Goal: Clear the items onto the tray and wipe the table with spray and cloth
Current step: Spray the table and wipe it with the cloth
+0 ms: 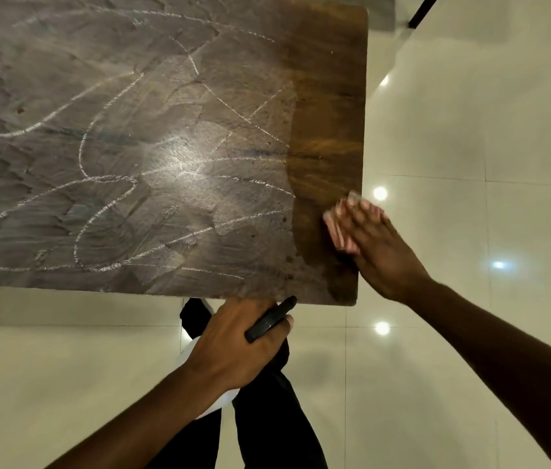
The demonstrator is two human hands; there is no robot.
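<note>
Cloth (338,228) lay flat under right hand (378,252), fingers straight, pressing, not clutching; pink edge peeked out thumb-side. Soft, limp, likely damp: would bunch if pinched, so flat palm on middle looked best hold. Table (165,96) streaked grey left of that press, bare brown beneath it. Left hand (233,350) clenched round spray (269,321), black head poking past knuckles; light, probably slick.

a wooden table (328,96) with rounded corners stands on a pale, glossy tiled floor (470,130). most of its top, from the left across, is covered by a dull grey smeared film (47,79) crossed with thin white looping lines, while a strip along the right edge shows bare brown wood. a pink cloth (336,228), blurred, lies on that strip toward the near right corner.
</note>
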